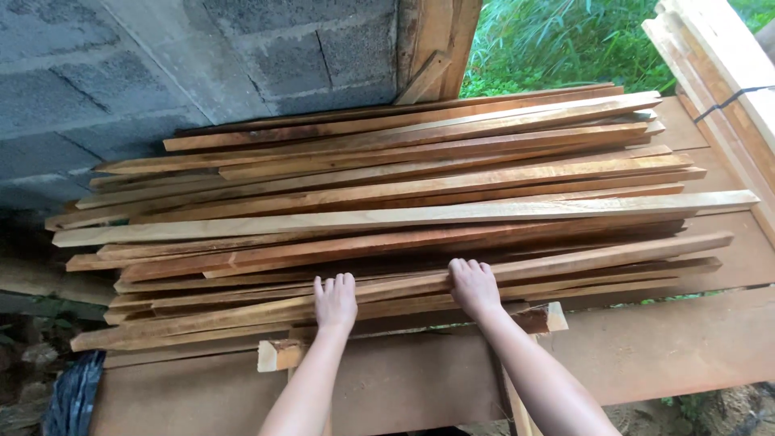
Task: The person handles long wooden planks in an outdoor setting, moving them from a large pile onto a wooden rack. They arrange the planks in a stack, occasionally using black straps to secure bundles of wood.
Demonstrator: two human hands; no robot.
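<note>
Grey block wall behind slat pile, left hand and right hand palm-down, arms outstretched, fingers together, curled over one front slat, slat under fingertips

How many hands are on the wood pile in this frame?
2. The left hand lies on a long slat at the pile's near edge; the right hand grips the same slat just beside it. No other hands show.
</note>
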